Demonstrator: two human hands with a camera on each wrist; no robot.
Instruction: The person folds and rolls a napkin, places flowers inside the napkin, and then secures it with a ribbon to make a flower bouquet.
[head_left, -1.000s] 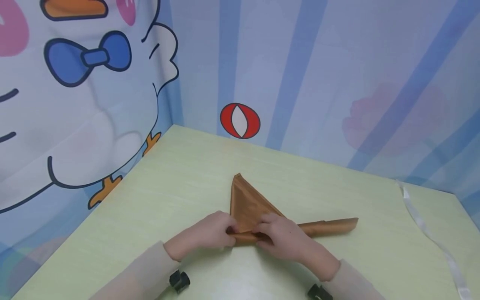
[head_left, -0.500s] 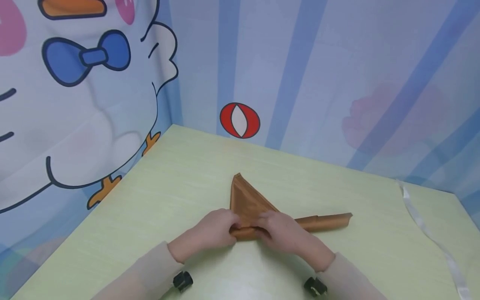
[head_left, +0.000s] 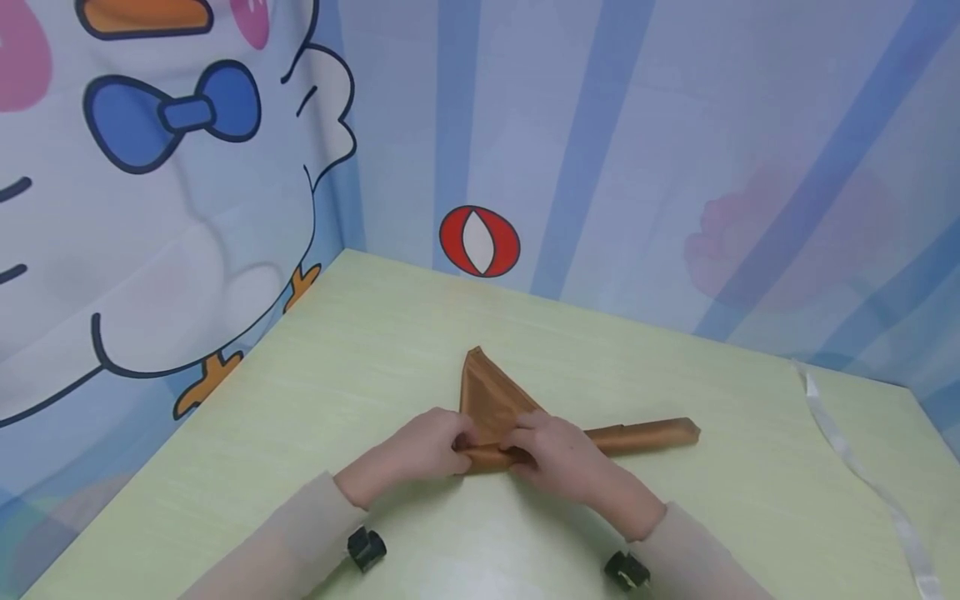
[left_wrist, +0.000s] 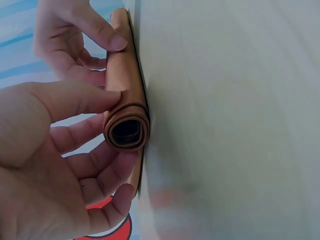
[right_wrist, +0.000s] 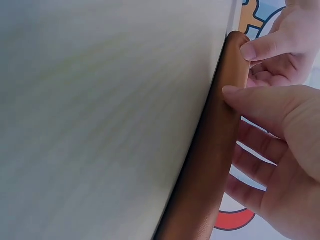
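Where tubular, brown sheet [head_left: 491, 408] in both hands [head_left: 420, 454] [head_left: 561, 457].

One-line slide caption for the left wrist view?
Left hand and right hand grip a rolled brown sheet, its coiled end facing the camera.

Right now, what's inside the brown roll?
The brown roll has an open end by the left hand, showing coiled layers around a dark hollow. No object is discernible; deeper is too dark, and the outer layer hides the rest.
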